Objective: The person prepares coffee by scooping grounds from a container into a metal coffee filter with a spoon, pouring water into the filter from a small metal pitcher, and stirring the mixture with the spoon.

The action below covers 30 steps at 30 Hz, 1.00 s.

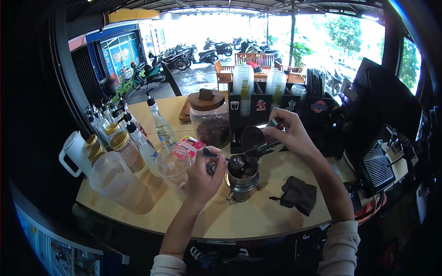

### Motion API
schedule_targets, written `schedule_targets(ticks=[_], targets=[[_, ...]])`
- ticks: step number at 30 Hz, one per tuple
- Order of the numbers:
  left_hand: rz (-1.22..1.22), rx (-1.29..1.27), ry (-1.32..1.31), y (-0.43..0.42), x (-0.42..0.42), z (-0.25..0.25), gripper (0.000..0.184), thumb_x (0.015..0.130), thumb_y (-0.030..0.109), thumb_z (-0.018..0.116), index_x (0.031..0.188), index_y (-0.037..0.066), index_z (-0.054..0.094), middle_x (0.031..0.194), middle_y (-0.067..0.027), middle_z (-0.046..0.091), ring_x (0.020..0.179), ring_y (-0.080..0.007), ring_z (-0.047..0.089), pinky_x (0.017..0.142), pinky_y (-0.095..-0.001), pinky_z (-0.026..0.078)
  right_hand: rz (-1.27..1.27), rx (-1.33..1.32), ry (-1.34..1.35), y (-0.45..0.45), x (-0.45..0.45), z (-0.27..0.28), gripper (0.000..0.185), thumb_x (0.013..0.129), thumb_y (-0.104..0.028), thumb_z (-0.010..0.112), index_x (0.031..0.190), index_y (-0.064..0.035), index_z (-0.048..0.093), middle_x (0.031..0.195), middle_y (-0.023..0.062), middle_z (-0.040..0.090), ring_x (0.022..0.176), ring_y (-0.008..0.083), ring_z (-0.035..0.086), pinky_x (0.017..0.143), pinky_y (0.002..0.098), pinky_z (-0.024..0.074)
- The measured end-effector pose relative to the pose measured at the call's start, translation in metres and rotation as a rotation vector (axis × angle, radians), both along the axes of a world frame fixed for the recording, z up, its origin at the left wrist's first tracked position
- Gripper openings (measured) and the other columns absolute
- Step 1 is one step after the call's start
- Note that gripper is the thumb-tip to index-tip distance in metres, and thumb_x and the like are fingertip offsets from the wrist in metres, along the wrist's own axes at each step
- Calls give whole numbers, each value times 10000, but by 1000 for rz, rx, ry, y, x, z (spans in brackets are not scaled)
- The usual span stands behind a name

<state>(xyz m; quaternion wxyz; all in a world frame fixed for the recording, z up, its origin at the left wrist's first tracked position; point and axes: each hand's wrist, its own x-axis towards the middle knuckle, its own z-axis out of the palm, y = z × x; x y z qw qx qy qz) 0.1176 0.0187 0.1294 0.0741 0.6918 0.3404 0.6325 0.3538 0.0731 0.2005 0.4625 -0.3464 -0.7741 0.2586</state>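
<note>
My right hand [289,132] grips the handle of a metal pitcher [254,139], tilted with its mouth down toward a metal drip filter [243,184]. The filter sits on top of a small glass cup [238,197], and dark contents show inside it. In my left hand [206,177] is a spoon [236,161], its round bowl over the filter's rim beside the pitcher's lip. A small round dark piece [211,168] shows by my left fingers; I cannot tell what it is. A clear plastic cup [173,162] stands just left of that hand.
A dark cloth [299,195] lies right of the filter. Behind stand a wooden-lidded jar [209,122] and a black cup holder [248,112]. Pump bottles [161,126], lidded jars [127,151] and a translucent pitcher [120,184] crowd the left. A monitor [384,96] is at right.
</note>
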Motion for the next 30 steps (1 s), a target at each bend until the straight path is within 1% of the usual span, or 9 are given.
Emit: schedule_targets(ticks=[5, 10, 16, 18, 22, 24, 30], targets=[[5, -47, 0, -1, -3, -1, 203, 893, 90, 639, 1030, 21, 506, 690, -59, 632, 607, -106, 633, 549, -243, 480, 20, -7, -3, -5, -5, 6, 234, 803, -60, 692, 784, -19, 462, 674, -43, 373, 609, 13, 343, 529, 223, 305], [8, -5, 15, 2, -3, -4, 209, 886, 83, 647, 1032, 22, 511, 724, -65, 626, 617, -101, 629, 540, -244, 473, 13, 1, -18, -6, -7, 9, 224, 807, -44, 685, 796, -11, 464, 676, -38, 380, 607, 11, 356, 520, 222, 311], [8, -4, 16, 1, -1, -2, 207, 883, 86, 651, 1030, 26, 517, 699, -50, 624, 601, -93, 614, 531, -244, 463, -17, -24, -64, -12, -11, 14, 210, 803, -48, 685, 811, 5, 482, 681, -22, 409, 614, 22, 378, 529, 221, 341], [10, -12, 15, 0, -1, -3, 206, 882, 88, 652, 1028, 28, 519, 694, -48, 624, 597, -91, 610, 529, -243, 460, 5, 4, -63, -13, -12, 15, 210, 800, -50, 684, 823, 13, 485, 687, -11, 416, 612, 32, 383, 528, 227, 353], [15, -25, 11, 1, -2, -7, 202, 881, 92, 654, 1023, 29, 525, 690, -47, 628, 592, -87, 606, 528, -242, 458, 17, -30, -69, -16, -14, 17, 209, 800, -49, 681, 831, 18, 485, 693, 1, 428, 615, 41, 396, 525, 237, 365], [16, -28, 3, 2, -1, -8, 199, 880, 92, 654, 1020, 28, 527, 689, -48, 629, 592, -90, 609, 530, -244, 460, 10, 68, -120, -18, -16, 19, 203, 800, -52, 676, 826, 18, 487, 679, 8, 440, 607, 47, 399, 524, 245, 372], [25, -6, 16, 2, -1, -9, 201, 876, 88, 657, 1015, 25, 526, 693, -54, 633, 600, -104, 623, 533, -250, 466, 7, 93, -137, -19, -20, 20, 193, 785, -56, 669, 809, 22, 494, 629, 23, 439, 586, 51, 417, 517, 256, 365]])
